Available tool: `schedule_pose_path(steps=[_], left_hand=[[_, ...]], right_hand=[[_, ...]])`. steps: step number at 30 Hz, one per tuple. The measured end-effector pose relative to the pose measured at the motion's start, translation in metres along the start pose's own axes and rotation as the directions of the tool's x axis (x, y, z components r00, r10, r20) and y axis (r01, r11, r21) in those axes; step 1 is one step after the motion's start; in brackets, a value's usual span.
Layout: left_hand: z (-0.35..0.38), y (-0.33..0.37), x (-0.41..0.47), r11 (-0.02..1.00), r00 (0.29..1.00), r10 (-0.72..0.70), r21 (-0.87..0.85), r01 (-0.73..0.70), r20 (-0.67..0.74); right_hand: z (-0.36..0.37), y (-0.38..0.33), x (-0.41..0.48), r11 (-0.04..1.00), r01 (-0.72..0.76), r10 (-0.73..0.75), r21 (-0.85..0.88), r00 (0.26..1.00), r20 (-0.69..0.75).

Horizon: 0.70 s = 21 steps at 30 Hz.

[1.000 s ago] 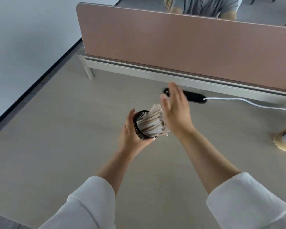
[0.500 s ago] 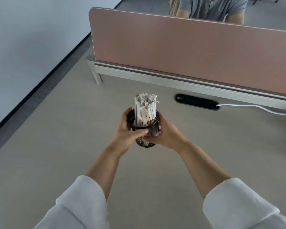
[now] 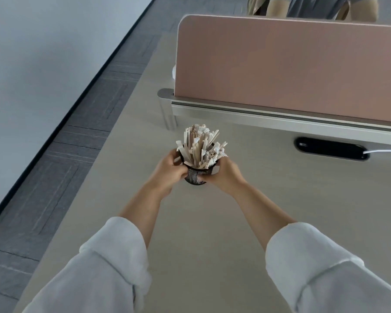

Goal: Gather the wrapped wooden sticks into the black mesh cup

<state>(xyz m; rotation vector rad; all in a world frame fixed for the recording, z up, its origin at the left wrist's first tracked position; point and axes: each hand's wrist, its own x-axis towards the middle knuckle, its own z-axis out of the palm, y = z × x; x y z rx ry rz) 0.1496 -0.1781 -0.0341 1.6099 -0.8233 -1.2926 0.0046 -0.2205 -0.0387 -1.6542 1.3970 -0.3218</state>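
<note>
- One black mesh cup (image 3: 196,176), round and see-through, sits between both hands near the middle of the pale matte desk (image 3: 212,233); whether its base touches the desk is hard to tell.
- The sticks (image 3: 200,146), thin wood in crinkled white paper, stand bunched in the cup, fanning out at the top; too crowded to count.
- The left hand (image 3: 167,171) and right hand (image 3: 226,173) each curl their fingers around the cup wall, covering most of it.
- One smooth pink divider (image 3: 291,71) is cut off at the right.
- One glossy black oval port (image 3: 330,150) holds a white cable (image 3: 384,151).

One black mesh cup (image 3: 195,176), two hands (image 3: 167,169).
</note>
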Motion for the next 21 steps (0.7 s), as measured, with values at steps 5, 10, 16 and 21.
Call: schedule_pose_path(steps=[5,10,16,21], left_hand=[[-0.028,0.002,0.028,0.999,1.000,-0.004,-0.043,0.003,-0.008],[-0.046,-0.001,0.051,0.998,1.000,-0.009,-0.059,0.009,0.008],[-0.048,0.003,0.061,0.995,0.999,0.020,-0.103,-0.016,0.040],[-0.047,0.005,0.055,0.995,1.000,-0.008,-0.099,0.010,0.029]], right_hand=[[0.020,-0.026,0.030,0.999,-0.029,0.029,0.014,1.000,-0.012],[0.030,-0.036,0.050,0.998,-0.035,0.036,0.054,0.999,-0.023],[0.030,-0.036,0.064,0.996,-0.057,0.060,0.066,0.998,-0.037],[0.025,-0.038,0.059,0.998,-0.057,0.057,0.011,0.998,-0.024]])
